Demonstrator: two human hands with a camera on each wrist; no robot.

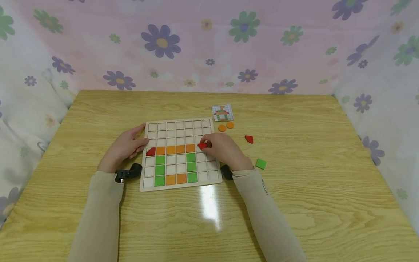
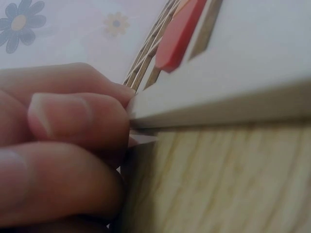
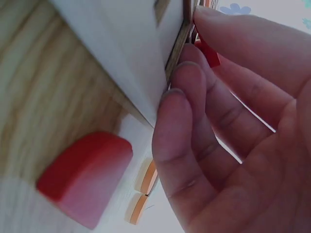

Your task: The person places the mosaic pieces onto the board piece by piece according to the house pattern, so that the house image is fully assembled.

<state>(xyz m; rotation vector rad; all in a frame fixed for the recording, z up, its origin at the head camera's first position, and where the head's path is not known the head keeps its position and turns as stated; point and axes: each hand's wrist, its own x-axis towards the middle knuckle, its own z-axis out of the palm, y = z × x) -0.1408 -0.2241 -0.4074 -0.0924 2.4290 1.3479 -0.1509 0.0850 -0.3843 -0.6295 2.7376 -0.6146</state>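
Note:
A wooden grid board (image 1: 171,159) lies before me, holding green squares, orange squares and one red quarter-circle piece (image 1: 151,151) at its left. My left hand (image 1: 123,148) rests against the board's left edge, index finger stretched toward the far corner and thumb at the side. In the left wrist view its fingertips (image 2: 80,116) touch the pale rim. Between thumb and fingertips, my right hand (image 1: 224,148) pinches another red quarter-circle piece (image 1: 202,146), just right of the orange row. That piece is partly covered by fingers in the right wrist view.
Beyond the board's right side lies a small pattern card (image 1: 222,113), with two orange discs (image 1: 226,126) below it. Farther right are a loose red quarter-circle piece (image 1: 249,139) and a green square (image 1: 260,163). A flowered curtain (image 1: 196,47) borders the wooden table (image 1: 311,174).

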